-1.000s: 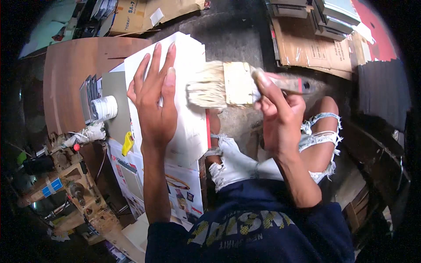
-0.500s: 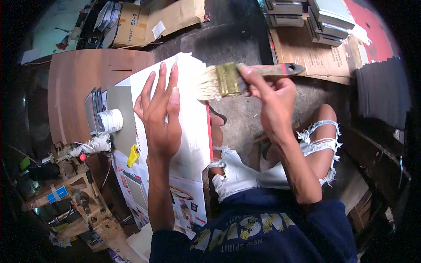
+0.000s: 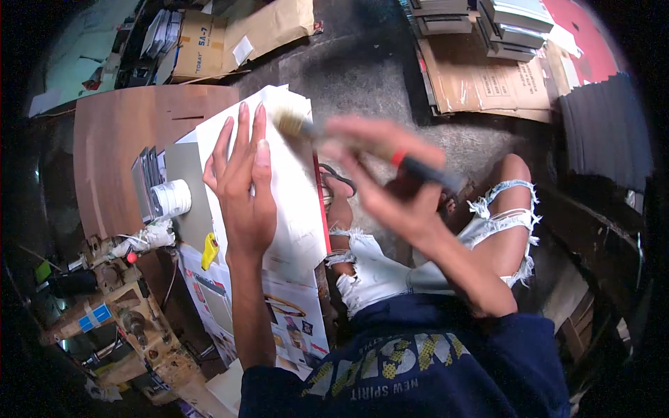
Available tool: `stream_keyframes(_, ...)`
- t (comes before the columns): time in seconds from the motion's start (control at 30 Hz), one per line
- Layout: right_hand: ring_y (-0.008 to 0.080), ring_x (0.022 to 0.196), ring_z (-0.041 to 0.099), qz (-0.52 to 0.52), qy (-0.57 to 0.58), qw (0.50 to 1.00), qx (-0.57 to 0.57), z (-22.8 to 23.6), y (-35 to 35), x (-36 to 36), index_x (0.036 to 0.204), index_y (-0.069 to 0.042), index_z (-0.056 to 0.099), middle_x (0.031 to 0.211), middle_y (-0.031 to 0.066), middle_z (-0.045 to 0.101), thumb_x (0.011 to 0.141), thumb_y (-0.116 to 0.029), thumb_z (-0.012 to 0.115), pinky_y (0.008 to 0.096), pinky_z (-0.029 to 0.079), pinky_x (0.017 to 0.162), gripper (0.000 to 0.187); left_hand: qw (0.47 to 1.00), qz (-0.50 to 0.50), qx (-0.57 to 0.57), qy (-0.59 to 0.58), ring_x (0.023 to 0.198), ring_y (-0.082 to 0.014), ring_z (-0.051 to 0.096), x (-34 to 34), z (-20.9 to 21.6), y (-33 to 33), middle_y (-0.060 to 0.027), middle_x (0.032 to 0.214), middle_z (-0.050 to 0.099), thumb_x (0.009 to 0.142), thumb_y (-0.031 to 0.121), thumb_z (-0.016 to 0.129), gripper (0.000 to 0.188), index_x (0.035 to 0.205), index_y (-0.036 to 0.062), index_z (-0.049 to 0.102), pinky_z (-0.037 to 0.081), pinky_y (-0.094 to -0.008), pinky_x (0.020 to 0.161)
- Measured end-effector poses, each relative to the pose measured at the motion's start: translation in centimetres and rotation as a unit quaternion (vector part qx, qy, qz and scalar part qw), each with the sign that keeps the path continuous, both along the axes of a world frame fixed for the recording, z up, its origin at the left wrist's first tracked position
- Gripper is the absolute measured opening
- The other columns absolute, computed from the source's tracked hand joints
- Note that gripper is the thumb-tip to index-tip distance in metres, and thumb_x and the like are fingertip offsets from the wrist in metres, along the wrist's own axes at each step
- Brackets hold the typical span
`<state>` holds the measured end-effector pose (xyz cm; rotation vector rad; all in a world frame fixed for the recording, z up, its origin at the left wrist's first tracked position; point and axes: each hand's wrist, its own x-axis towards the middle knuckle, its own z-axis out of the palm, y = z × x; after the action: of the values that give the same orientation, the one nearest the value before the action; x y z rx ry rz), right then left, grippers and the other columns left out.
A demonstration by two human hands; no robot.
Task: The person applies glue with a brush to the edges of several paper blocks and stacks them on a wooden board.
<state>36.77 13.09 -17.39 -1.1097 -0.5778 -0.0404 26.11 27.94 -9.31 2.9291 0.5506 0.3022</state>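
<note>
My left hand (image 3: 244, 191) lies flat on a stack of white paper sheets (image 3: 289, 188), fingers stretched toward the far end. In my right hand (image 3: 397, 167) is a wide paintbrush (image 3: 373, 146), gripped by its handle and blurred by motion. Its bristles are over the far right part of the top sheet, apparently touching it. A red edge shows along the right side of the stack. Beside the stack on the left are a yellow tool, perhaps a cutter (image 3: 209, 251), and a white round container (image 3: 171, 198) on a grey board (image 3: 185, 171).
A brown wooden board (image 3: 104, 153) extends to the left. A wooden and metal apparatus (image 3: 125, 306) stands at the lower left. Thick book stacks (image 3: 512, 31) rest on cardboard (image 3: 481, 83) at the far right, with a tall dark stack (image 3: 606, 132) nearer. Printed sheets (image 3: 300, 320) lie under the paper.
My right hand has swung the paintbrush left, and the bristles have gone from the stack's right edge onto the top sheet. The left hand stays flat on the paper.
</note>
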Motion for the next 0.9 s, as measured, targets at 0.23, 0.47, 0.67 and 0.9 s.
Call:
stream_keyframes(0.23, 0.0153, 0.087, 0.070, 0.002, 0.089, 0.996, -0.005, 1.9, -1.5, 0.5, 0.105, 0.001, 0.072, 0.099, 0.0117, 0.074, 0.080, 0.004, 0.076, 0.0264, 0.055, 0.079, 0.025, 1.000, 0.012, 0.001, 0.004, 0.144, -0.0285, 0.033, -0.4, 0.3, -0.3, -0.0104, 0.152, 0.045, 0.105, 0.025, 0.035, 0.045, 0.146, 0.0138, 0.048, 0.009, -0.0493, 0.116)
stream_keyframes(0.47, 0.0162, 0.086, 0.071, 0.147, 0.228, 0.961, -0.061, 2.2, -4.8, -4.5, 0.099, -0.002, 0.074, 0.088, 0.0109, 0.074, 0.079, -0.003, 0.079, 0.0308, 0.054, 0.088, 0.020, 1.000, 0.009, 0.009, 0.010, 0.144, -0.0291, 0.033, 0.0, -0.1, -0.2, -0.0101, 0.152, 0.045, 0.105, 0.026, 0.035, 0.045, 0.147, 0.0147, 0.049, 0.009, -0.0497, 0.116)
stream_keyframes(0.67, 0.0140, 0.080, 0.069, 0.039, 0.253, 0.967, 0.001, 2.6, -1.7, -0.4, 0.101, 0.001, 0.071, 0.089, 0.0095, 0.074, 0.083, -0.005, 0.077, 0.0268, 0.055, 0.076, 0.020, 1.000, 0.006, 0.000, -0.002, 0.144, -0.0296, 0.034, 0.2, 0.0, -0.4, -0.0105, 0.152, 0.044, 0.104, 0.025, 0.035, 0.045, 0.147, 0.0151, 0.049, 0.010, -0.0491, 0.115)
stream_keyframes(0.9, 0.0141, 0.077, 0.069, 0.206, 0.240, 0.940, -0.125, 3.8, -7.7, -4.7, 0.096, 0.001, 0.071, 0.090, 0.0109, 0.074, 0.082, -0.006, 0.078, 0.0318, 0.054, 0.087, 0.017, 0.999, 0.021, 0.033, 0.020, 0.143, -0.0275, 0.034, -0.5, 0.1, -0.3, -0.0095, 0.153, 0.044, 0.105, 0.025, 0.036, 0.044, 0.146, 0.0170, 0.049, 0.012, -0.0465, 0.115)
